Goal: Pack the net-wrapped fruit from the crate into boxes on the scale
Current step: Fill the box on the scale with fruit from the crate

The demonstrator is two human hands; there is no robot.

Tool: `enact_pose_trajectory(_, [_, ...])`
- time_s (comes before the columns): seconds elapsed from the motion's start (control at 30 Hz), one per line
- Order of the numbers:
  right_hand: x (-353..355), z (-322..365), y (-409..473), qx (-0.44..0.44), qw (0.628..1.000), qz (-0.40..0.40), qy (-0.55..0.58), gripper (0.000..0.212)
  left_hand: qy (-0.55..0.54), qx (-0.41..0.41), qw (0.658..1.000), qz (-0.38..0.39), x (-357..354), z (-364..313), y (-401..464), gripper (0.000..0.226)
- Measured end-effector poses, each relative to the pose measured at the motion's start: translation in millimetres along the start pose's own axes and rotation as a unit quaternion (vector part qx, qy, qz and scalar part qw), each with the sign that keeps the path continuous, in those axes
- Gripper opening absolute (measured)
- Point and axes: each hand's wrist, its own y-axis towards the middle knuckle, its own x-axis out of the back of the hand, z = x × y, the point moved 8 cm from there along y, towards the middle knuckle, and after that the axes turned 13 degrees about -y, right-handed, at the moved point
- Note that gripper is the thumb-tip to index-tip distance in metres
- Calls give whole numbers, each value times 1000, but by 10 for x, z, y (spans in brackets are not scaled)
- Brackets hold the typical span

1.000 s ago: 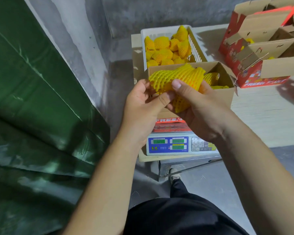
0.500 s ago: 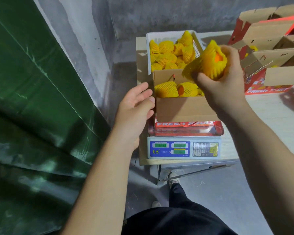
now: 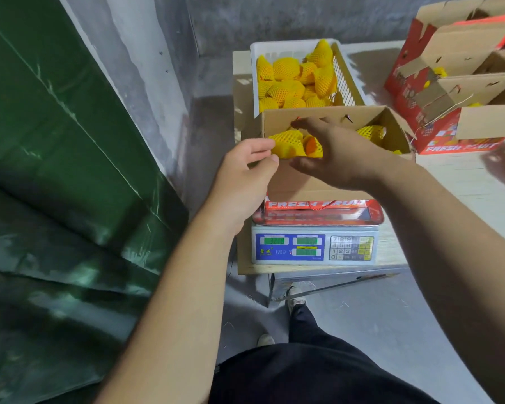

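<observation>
My right hand (image 3: 336, 153) hovered spread over netted fruit (image 3: 289, 144) already in the box (image 3: 318, 182) on the scale (image 3: 315, 246); my left hand (image 3: 245, 173), loosely curled, held nothing. Behind the box, the crate (image 3: 292, 51) looked far from emptied.

A big green sheet (image 3: 56, 185) hangs on the left (shiny and wrinkled). Behind it stands a grey wall (image 3: 274, 16). Below is a grey floor (image 3: 376, 322), and the pale worktop (image 3: 464, 182) sits right.
</observation>
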Motion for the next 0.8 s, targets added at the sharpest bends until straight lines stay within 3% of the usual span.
enact_pose_trajectory(0.2, [41, 233, -99, 76, 996, 13, 37, 64, 37, -1, 999, 17, -117, 40, 22, 30])
enact_pose_trajectory(0.8, [125, -63, 449, 123, 988, 16, 91, 52, 101, -87, 991, -10, -453, 59, 640, 25])
